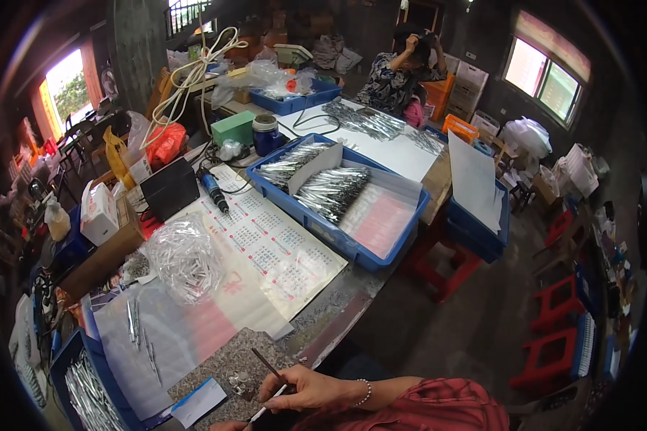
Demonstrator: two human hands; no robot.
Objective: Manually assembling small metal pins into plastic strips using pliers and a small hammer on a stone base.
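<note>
My right hand [305,390], a beaded bracelet at its wrist, is closed round a thin dark stick [267,365] that slants up to the left. A slim whitish-silver rod [258,414] runs from under its fingers down to my left hand [230,426]. Only a little of that left hand shows at the lower edge, with its fingers closed at the rod's lower end. Under the hands is a speckled stone slab [216,365], with small clear or shiny bits [241,381] on it. A white card with a blue edge [199,402] lies beside them.
Silver rods fill a blue tray [93,391] at the left, and several lie loose [151,352]. Beyond are a bag of rods [187,262], a blue rotary tool [212,190] and a large blue tray [388,262]. Another person [399,79] sits across the table.
</note>
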